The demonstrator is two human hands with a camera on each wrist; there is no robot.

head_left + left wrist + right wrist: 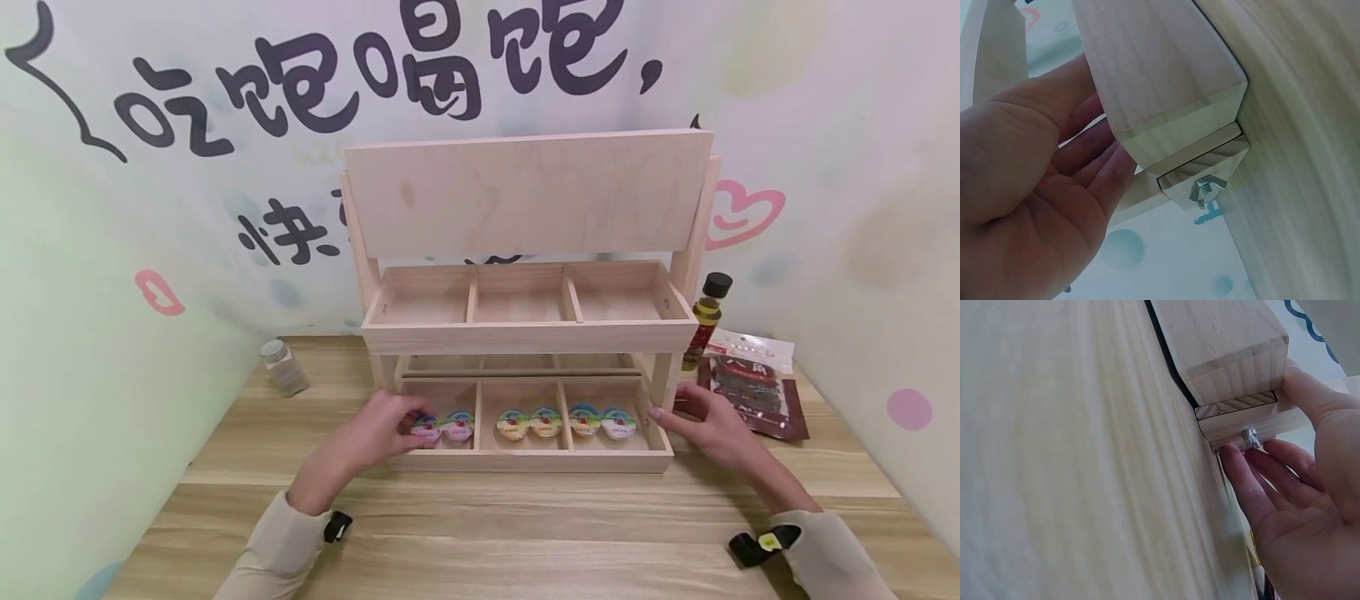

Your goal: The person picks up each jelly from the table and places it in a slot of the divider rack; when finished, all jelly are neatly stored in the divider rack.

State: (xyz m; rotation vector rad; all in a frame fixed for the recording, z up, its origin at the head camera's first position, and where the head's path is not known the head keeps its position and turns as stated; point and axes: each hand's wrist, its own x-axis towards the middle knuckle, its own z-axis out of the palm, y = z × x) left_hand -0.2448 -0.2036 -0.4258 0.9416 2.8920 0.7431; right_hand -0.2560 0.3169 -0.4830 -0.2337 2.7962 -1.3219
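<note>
A two-tier wooden rack [517,337] stands on the table, each tier split into three compartments. Six-odd aside, several small jelly cups with colourful lids [546,422] sit in pairs in the lower tier. My left hand [378,429] reaches into the left compartment, thumb and fingers around the outermost jelly cup [426,428]. In the left wrist view, the tray wall hides those fingertips. My right hand [708,425] grips the lower tier's right end, thumb at the wall's edge. The right wrist view shows its fingers beside a metal fastener [1250,437].
Behind the right hand are a dark sauce bottle [701,321] with a black cap and a brown-and-white spice packet [750,387]. A small lidded jar [285,368] stands at the table's left. The wall [187,217] with lettering rises right behind the rack.
</note>
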